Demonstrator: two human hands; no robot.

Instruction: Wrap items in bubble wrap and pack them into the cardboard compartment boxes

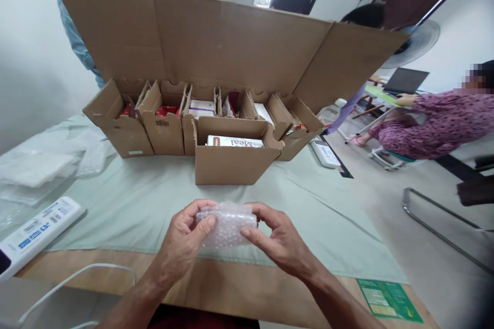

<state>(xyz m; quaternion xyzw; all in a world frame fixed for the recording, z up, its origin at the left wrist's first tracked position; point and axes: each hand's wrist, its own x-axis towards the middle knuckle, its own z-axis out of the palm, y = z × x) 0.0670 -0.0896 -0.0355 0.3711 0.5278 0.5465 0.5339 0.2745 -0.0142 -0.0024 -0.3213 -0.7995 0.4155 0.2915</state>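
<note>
Both my hands hold a small bundle wrapped in bubble wrap point(227, 223) just above the near edge of the table. My left hand point(182, 239) grips its left end, thumb pressed on the front. My right hand point(278, 239) pinches its right end with thumb and fingers. What is inside the wrap does not show. Right beyond the bundle stands an open small cardboard box point(231, 164) with a white pack marked "Meal" point(235, 141) lying in it.
A row of small open boxes point(162, 123) with red and white packs stands behind, backed by a large cardboard sheet point(231, 41). Plastic bags point(42, 164) and a white device point(36, 231) lie left. A pale green cloth point(135, 205) covers the table. A seated person point(436, 123) is at right.
</note>
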